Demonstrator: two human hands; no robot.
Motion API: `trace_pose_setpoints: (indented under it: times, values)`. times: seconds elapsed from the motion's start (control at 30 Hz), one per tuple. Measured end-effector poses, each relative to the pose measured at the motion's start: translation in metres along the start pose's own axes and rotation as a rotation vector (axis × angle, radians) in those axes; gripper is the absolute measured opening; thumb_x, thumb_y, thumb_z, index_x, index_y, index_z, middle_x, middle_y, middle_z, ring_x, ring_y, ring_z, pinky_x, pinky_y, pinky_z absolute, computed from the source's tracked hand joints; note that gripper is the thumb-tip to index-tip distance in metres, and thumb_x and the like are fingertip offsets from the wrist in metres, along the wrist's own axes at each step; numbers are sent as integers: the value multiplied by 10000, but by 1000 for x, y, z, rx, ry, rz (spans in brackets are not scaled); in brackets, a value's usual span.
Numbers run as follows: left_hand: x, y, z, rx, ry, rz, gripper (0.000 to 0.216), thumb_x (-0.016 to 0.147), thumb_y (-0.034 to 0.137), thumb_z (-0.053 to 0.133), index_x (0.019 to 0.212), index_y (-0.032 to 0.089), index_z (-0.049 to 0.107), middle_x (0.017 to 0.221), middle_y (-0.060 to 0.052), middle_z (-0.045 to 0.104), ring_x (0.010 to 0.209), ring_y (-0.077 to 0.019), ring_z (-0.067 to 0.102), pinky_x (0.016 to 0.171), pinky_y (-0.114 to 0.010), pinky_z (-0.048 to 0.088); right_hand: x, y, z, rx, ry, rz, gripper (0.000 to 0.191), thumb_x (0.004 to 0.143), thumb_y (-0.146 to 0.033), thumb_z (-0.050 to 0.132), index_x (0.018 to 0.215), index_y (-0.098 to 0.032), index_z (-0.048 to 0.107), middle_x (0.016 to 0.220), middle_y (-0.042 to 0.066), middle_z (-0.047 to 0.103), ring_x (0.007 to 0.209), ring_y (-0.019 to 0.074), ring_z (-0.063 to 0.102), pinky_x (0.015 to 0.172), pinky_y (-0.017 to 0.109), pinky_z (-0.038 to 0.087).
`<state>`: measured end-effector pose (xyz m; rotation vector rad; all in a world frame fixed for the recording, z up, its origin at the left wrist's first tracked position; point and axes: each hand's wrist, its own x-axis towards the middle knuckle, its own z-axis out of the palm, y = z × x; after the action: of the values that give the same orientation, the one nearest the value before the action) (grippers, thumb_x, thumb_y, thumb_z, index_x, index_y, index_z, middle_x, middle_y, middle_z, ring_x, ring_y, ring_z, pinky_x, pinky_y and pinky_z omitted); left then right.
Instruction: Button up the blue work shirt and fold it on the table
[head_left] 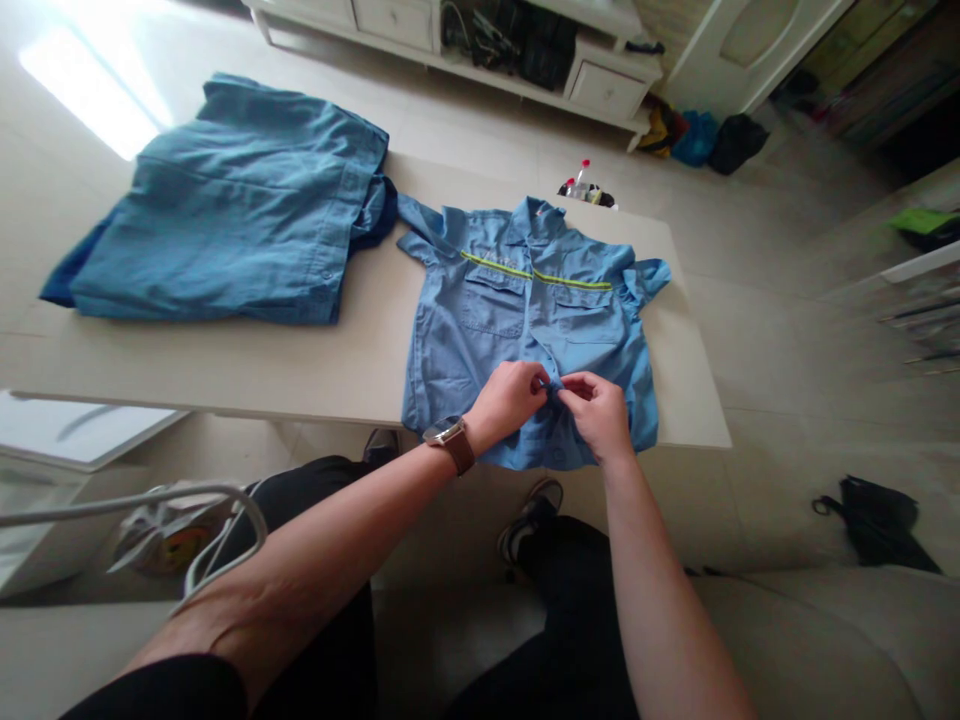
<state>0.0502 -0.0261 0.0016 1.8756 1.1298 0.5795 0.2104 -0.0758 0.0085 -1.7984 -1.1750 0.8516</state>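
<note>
A light blue short-sleeved work shirt (517, 320) with a yellow-green stripe across the chest and two chest pockets lies face up on a low beige table (300, 360), collar away from me. My left hand (508, 398), with a brown-strapped watch on the wrist, and my right hand (596, 412) meet at the shirt's front placket near the hem. Both pinch the fabric there with their fingertips. The hem hangs slightly over the table's near edge.
A pile of darker blue garments (232, 210) lies on the table's left half. Small bottles (583, 188) stand at the far edge. A white cabinet (480, 50) stands behind, a black bag (877, 520) on the floor at right, a white wire hanger (202, 500) at lower left.
</note>
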Motion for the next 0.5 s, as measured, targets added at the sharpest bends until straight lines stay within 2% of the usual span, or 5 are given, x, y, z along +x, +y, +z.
trace_pose_setpoints:
  times: [0.2,0.5]
  values:
    - [-1,4,-1,66,-13,34,292,837,113,621,1055,177,804,840,-40,767,778,-157,681,826,-261,529,0,2,3,22,14,3,301,656,-422,708,834,-181,731,802,63,755,770,214,687,752,338,535]
    - [-1,2,-1,75,-7,34,278,830,113,616,1011,172,818,836,-56,773,780,-168,692,829,-267,533,-2,1,3,-8,13,-30,275,683,-386,703,856,-176,740,805,61,749,731,198,660,729,322,521]
